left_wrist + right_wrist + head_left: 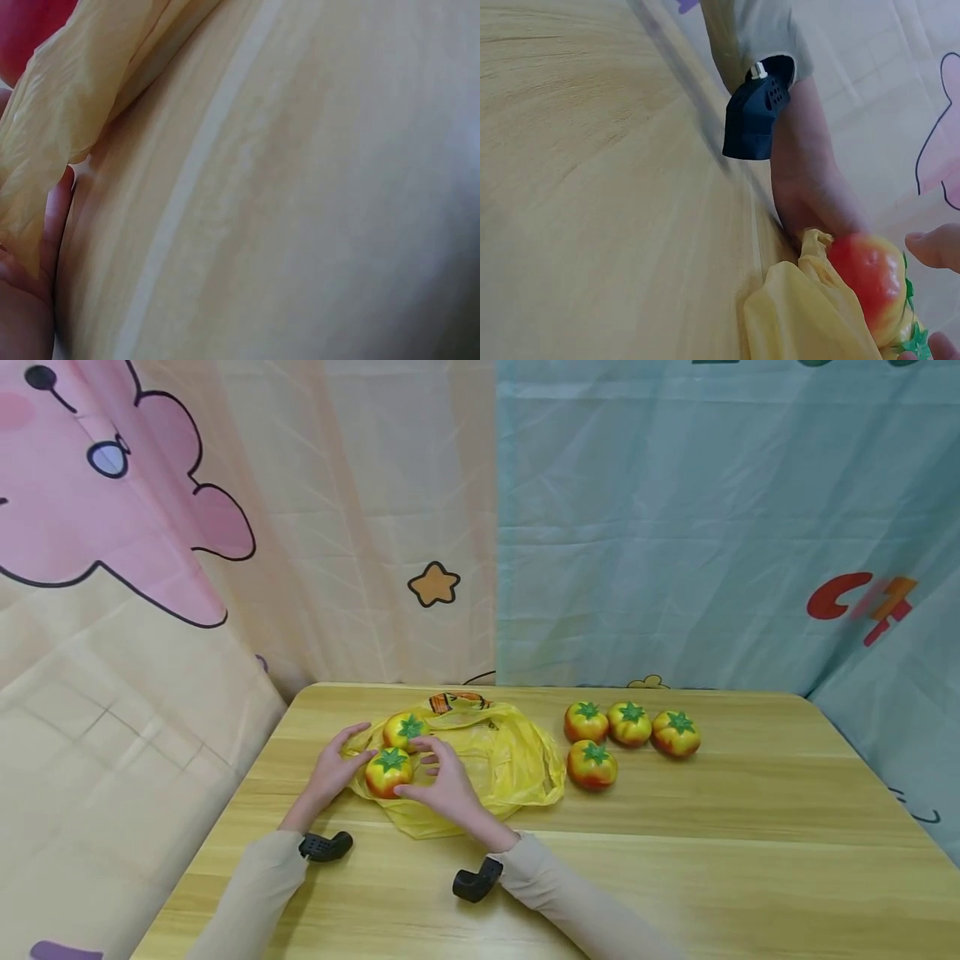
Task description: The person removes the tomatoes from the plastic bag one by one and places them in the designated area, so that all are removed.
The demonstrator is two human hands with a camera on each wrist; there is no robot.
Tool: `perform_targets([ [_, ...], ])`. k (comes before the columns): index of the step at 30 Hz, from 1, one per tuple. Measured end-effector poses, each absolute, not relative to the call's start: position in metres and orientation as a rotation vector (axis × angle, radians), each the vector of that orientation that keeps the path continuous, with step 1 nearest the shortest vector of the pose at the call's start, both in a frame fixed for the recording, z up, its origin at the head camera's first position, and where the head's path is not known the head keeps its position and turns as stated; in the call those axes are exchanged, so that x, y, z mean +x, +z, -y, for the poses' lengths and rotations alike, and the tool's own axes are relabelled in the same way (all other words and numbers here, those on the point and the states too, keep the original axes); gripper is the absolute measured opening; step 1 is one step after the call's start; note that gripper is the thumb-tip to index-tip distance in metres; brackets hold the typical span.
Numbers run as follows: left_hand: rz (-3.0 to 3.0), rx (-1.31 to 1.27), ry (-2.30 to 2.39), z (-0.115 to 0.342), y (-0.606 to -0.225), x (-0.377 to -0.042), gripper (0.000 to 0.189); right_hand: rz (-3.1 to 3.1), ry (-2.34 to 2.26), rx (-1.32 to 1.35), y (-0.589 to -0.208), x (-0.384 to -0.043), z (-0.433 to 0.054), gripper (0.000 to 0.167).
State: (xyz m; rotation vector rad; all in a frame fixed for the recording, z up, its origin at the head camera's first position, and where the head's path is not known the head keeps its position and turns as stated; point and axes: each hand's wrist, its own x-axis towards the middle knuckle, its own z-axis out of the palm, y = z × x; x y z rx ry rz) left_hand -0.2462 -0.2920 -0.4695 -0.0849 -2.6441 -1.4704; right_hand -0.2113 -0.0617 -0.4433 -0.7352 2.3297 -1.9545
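Observation:
Two red-and-yellow toy tomatoes with green leaf tops, a front one [389, 772] and a rear one [406, 730], sit at the left part of a crumpled yellow plastic bag [517, 760]. My left hand [330, 777] holds the bag's left edge beside them, its thumb reaching toward the front tomato. In the left wrist view, bag film [82, 90] drapes over that hand's fingers. At the tomatoes' right is my right hand [450, 789], thumb and fingers spread. The right wrist view shows a gap between its thumb [936, 247] and the nearer tomato [866, 277].
Several more toy tomatoes [592, 765] stand grouped to the right of the bag on the wooden table [675, 877]. Printed curtains [637, 543] hang behind the table and at both sides. Black wrist mounts [477, 881] sit on both cuffs.

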Motion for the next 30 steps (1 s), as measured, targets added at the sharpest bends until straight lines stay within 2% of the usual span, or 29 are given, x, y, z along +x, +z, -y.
perform_targets([
  [30, 2.633, -0.091, -1.47, 0.289, -0.466, -0.242, 0.052, -2.439, -1.818, -0.67, -0.463, -0.215, 0.082, 0.067],
])
